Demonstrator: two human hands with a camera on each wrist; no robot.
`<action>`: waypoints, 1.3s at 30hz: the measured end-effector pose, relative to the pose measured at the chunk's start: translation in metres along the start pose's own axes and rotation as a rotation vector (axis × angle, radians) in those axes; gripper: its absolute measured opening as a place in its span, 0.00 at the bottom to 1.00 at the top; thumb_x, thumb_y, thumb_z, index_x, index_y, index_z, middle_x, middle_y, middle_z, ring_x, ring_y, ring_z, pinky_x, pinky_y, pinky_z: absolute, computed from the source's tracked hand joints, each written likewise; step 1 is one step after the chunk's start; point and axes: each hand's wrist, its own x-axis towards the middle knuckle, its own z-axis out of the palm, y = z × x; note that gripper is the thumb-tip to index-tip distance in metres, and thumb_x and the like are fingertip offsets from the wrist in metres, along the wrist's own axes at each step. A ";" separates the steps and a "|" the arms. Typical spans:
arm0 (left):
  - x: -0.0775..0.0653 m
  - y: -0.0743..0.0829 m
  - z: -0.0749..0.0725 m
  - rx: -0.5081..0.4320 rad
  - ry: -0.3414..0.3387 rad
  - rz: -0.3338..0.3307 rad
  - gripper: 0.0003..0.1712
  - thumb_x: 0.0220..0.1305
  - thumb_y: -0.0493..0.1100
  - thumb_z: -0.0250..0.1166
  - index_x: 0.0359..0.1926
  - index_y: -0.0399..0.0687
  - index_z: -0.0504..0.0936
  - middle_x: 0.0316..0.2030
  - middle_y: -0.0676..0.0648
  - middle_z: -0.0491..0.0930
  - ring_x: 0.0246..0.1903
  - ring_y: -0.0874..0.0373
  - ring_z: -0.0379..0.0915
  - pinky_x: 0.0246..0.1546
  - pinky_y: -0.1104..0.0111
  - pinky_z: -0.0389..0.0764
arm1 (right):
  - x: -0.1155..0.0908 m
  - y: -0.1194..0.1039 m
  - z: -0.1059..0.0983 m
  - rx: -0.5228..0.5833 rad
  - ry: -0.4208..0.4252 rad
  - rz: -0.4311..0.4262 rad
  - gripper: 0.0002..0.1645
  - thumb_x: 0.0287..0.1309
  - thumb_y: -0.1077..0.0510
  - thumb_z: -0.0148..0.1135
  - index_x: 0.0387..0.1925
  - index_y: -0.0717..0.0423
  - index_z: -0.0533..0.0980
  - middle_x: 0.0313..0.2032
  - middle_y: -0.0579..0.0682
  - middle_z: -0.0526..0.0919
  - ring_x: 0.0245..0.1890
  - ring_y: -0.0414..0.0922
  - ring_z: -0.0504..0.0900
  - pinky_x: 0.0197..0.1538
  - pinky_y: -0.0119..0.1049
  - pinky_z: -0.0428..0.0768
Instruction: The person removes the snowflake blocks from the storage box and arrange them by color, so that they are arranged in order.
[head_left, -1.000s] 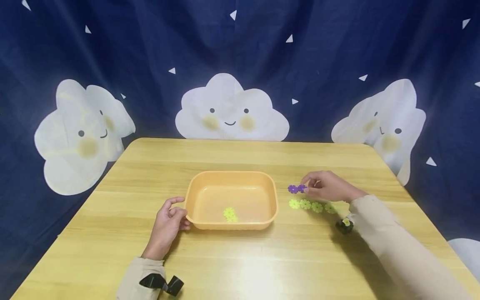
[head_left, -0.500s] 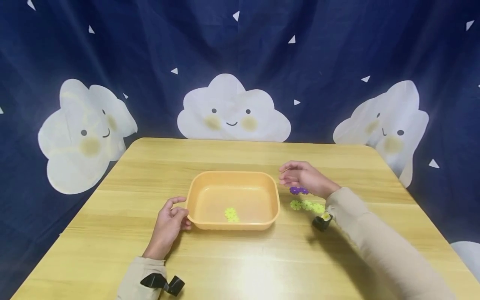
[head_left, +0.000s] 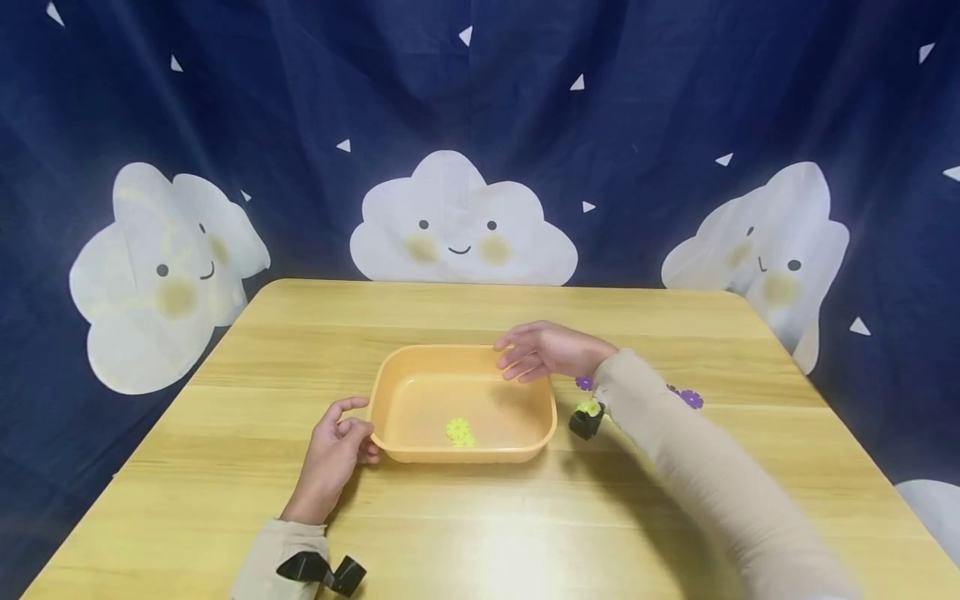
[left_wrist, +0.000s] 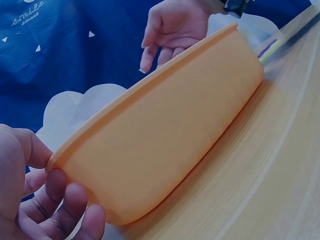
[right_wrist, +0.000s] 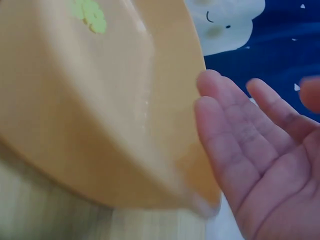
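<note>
My left hand (head_left: 333,454) grips the left end of an orange plastic basin (head_left: 405,400), thumb and fingers at its rim. In the left wrist view, its fingertips curl against the basin's outer wall. Inside the basin lie a few yellow-green flower-shaped plastic discs (head_left: 459,432). Over the basin's back right corner hovers my right hand (head_left: 547,350), fingers loosely extended. The right wrist view shows its palm (right_wrist: 280,180) with nothing held. Purple flower-shaped discs (head_left: 690,398) lie on the table to the right, partly hidden behind my right forearm.
The wooden table (head_left: 450,533) runs back to a dark blue curtain (head_left: 637,100) printed with smiling clouds. Black wrist camera mounts (head_left: 585,423) stick out from both sleeves. My right sleeve (head_left: 697,458) covers part of the table's right side.
My right hand has left the purple discs and moved left, now over the basin's right side, fingers loosened. My left hand and the basin have stayed in place.
</note>
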 end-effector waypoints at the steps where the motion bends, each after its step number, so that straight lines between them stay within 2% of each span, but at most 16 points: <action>1: 0.000 0.000 0.000 0.001 0.000 0.001 0.22 0.65 0.29 0.51 0.60 0.38 0.64 0.27 0.44 0.76 0.24 0.57 0.75 0.28 0.66 0.84 | 0.004 -0.001 0.002 -0.041 -0.019 0.008 0.25 0.70 0.58 0.47 0.62 0.71 0.64 0.53 0.66 0.77 0.48 0.52 0.82 0.57 0.52 0.76; 4: 0.000 -0.001 0.000 0.000 0.000 0.004 0.22 0.65 0.29 0.51 0.60 0.38 0.64 0.28 0.44 0.76 0.24 0.57 0.75 0.28 0.66 0.84 | 0.015 -0.005 0.008 -0.183 -0.075 0.020 0.25 0.65 0.60 0.54 0.59 0.71 0.67 0.54 0.67 0.76 0.50 0.54 0.81 0.56 0.47 0.79; 7: 0.001 -0.001 0.000 0.001 0.002 0.007 0.22 0.65 0.29 0.51 0.59 0.38 0.64 0.28 0.43 0.76 0.24 0.58 0.75 0.28 0.66 0.84 | 0.024 -0.009 0.014 -0.343 -0.151 -0.006 0.24 0.64 0.61 0.56 0.57 0.71 0.69 0.54 0.67 0.76 0.52 0.57 0.79 0.55 0.46 0.79; 12: 0.002 -0.001 -0.001 0.002 0.002 0.013 0.22 0.65 0.28 0.51 0.59 0.37 0.64 0.28 0.43 0.76 0.24 0.58 0.74 0.28 0.66 0.84 | 0.041 -0.015 0.029 -0.754 -0.252 -0.124 0.18 0.62 0.60 0.61 0.51 0.66 0.76 0.48 0.57 0.82 0.50 0.48 0.80 0.54 0.36 0.77; 15: 0.002 -0.001 -0.002 -0.001 0.002 0.019 0.22 0.65 0.28 0.51 0.60 0.37 0.63 0.28 0.43 0.76 0.23 0.58 0.74 0.28 0.66 0.84 | 0.050 -0.017 0.040 -0.917 -0.305 -0.145 0.16 0.59 0.60 0.64 0.49 0.60 0.78 0.43 0.49 0.83 0.46 0.41 0.79 0.52 0.31 0.75; 18: 0.002 -0.001 -0.003 0.000 0.004 0.024 0.22 0.65 0.28 0.51 0.59 0.37 0.63 0.28 0.43 0.76 0.23 0.58 0.74 0.28 0.67 0.84 | 0.060 -0.017 0.050 -0.970 -0.352 -0.127 0.16 0.57 0.62 0.66 0.48 0.57 0.79 0.39 0.46 0.84 0.44 0.39 0.79 0.51 0.30 0.75; 21: 0.002 -0.001 -0.003 0.003 0.005 0.025 0.22 0.65 0.28 0.51 0.59 0.37 0.64 0.27 0.44 0.76 0.23 0.58 0.74 0.28 0.67 0.83 | 0.067 -0.014 0.060 -0.993 -0.366 -0.085 0.17 0.54 0.60 0.70 0.47 0.54 0.79 0.35 0.43 0.83 0.40 0.37 0.78 0.50 0.29 0.75; 24: 0.003 -0.002 -0.003 0.003 0.007 0.024 0.22 0.64 0.27 0.51 0.59 0.37 0.64 0.27 0.45 0.76 0.23 0.59 0.74 0.27 0.67 0.83 | 0.071 -0.011 0.070 -1.010 -0.380 -0.042 0.18 0.49 0.59 0.75 0.43 0.53 0.79 0.29 0.40 0.78 0.34 0.35 0.74 0.44 0.27 0.74; 29: 0.003 -0.003 -0.001 0.001 0.007 0.023 0.22 0.64 0.27 0.51 0.58 0.37 0.64 0.27 0.45 0.76 0.23 0.59 0.74 0.27 0.67 0.83 | 0.069 -0.004 0.083 -1.145 -0.327 0.006 0.21 0.40 0.55 0.79 0.32 0.45 0.74 0.27 0.40 0.71 0.30 0.38 0.68 0.32 0.29 0.70; 31: 0.003 -0.003 0.000 0.001 0.003 0.023 0.22 0.64 0.27 0.51 0.58 0.37 0.64 0.27 0.46 0.76 0.23 0.58 0.74 0.27 0.67 0.83 | 0.069 -0.001 0.085 -1.187 -0.304 0.005 0.21 0.39 0.56 0.79 0.31 0.43 0.72 0.27 0.40 0.71 0.30 0.38 0.68 0.30 0.30 0.70; 34: 0.003 -0.004 0.000 0.003 0.000 0.021 0.21 0.64 0.27 0.51 0.58 0.37 0.64 0.26 0.47 0.76 0.23 0.58 0.74 0.27 0.67 0.83 | 0.075 0.003 0.082 -1.242 -0.289 -0.056 0.19 0.41 0.57 0.77 0.31 0.44 0.73 0.28 0.39 0.72 0.29 0.38 0.69 0.30 0.28 0.71; 36: 0.003 -0.003 0.000 0.001 -0.001 0.021 0.21 0.64 0.27 0.51 0.58 0.37 0.64 0.26 0.47 0.75 0.23 0.58 0.74 0.27 0.67 0.83 | 0.079 0.006 0.078 -1.249 -0.268 -0.096 0.17 0.42 0.57 0.75 0.32 0.46 0.73 0.29 0.39 0.73 0.30 0.38 0.69 0.32 0.27 0.71; 39: 0.003 -0.004 0.001 0.000 -0.003 0.022 0.21 0.64 0.27 0.51 0.59 0.37 0.64 0.26 0.47 0.75 0.23 0.58 0.74 0.27 0.67 0.83 | 0.086 0.009 0.069 -1.208 -0.227 -0.103 0.17 0.45 0.56 0.75 0.33 0.49 0.73 0.30 0.41 0.73 0.32 0.37 0.69 0.36 0.26 0.71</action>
